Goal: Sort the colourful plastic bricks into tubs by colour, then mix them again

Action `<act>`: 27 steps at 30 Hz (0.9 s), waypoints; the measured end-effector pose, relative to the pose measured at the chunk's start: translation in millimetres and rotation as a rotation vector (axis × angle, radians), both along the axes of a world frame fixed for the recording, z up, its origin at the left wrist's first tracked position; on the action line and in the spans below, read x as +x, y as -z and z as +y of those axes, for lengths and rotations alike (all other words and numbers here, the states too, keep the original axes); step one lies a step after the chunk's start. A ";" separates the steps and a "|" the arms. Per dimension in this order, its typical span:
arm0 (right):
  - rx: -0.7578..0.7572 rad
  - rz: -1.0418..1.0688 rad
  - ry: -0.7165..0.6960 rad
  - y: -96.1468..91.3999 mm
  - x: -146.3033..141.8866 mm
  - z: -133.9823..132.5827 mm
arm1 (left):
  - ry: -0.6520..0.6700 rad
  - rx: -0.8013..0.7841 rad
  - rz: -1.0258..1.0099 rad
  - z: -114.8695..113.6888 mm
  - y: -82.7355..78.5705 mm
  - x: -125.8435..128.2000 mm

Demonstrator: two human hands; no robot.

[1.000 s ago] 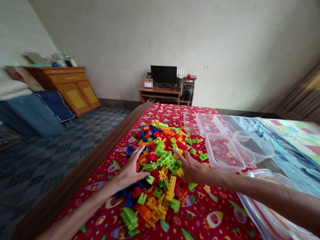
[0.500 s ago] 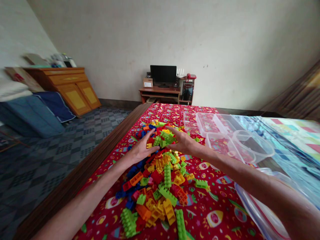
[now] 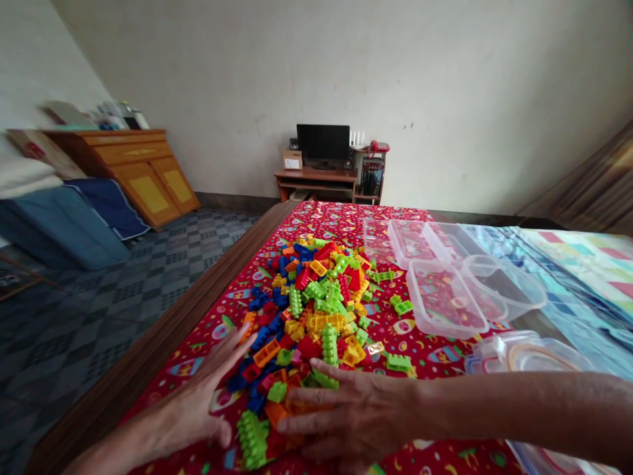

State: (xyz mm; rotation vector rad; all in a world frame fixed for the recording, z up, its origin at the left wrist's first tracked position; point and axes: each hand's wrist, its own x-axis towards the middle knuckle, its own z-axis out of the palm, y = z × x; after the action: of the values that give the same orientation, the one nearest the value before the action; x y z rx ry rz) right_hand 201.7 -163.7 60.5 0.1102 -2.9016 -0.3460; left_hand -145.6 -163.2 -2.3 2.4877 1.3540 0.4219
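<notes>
A loose heap of toy building bricks [image 3: 324,321] in green, yellow, orange, red and blue spreads over a red patterned cloth [image 3: 430,409]. At its near left edge is my left hand [image 3: 198,396], fingers stretched apart and holding nothing; an orange brick [image 3: 268,353] lies just right of its fingertips. My right hand [image 3: 346,412] lies with spread fingers over the near end of the heap and hides several bricks there. Between the two hands a studded green brick [image 3: 253,440] rests on the cloth. Whether the right palm touches the bricks I cannot tell.
Clear plastic boxes [image 3: 448,300] and a round clear tub [image 3: 504,284] stand to the right. Nearer lie several clear lids [image 3: 531,353], partly under my right forearm. The table's wooden edge [image 3: 163,359] runs along the left. A desk with a monitor [image 3: 323,145] stands against the far wall.
Both hands have come back toward me from the far part of the heap to its near end. My right hand now covers bricks there; the far bricks are uncovered.
</notes>
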 end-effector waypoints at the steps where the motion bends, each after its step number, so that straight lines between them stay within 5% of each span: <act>1: 0.015 -0.002 0.013 2.5 -3.0 6.9 | 0.004 -0.023 0.028 -12.8 3.7 2.5; 5: 0.010 0.031 0.143 9.9 -10.3 37.5 | -0.053 0.025 0.083 -44.0 19.1 27.2; 8: -0.014 0.054 0.193 11.6 -10.9 54.1 | -0.123 0.162 0.016 -38.3 28.4 49.0; 12: -0.025 0.041 0.301 2.6 -3.8 73.1 | -0.146 0.299 -0.070 -1.7 26.3 70.2; 19: -0.062 0.088 0.588 -33.2 21.0 87.5 | -0.033 0.356 -0.101 78.7 -10.5 104.0; 23: -0.001 0.053 0.407 -33.8 24.3 41.0 | 0.053 0.305 -0.202 116.6 -28.4 128.2; 27: 0.196 -0.096 0.069 -9.6 26.8 -3.6 | 0.020 0.207 -0.240 135.7 -45.6 146.2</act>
State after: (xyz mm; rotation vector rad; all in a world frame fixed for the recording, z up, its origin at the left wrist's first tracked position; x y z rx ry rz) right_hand 228.5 -167.3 70.1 0.0600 -2.9637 -0.6550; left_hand 0.7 -27.5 43.3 2.5073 1.2437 0.8658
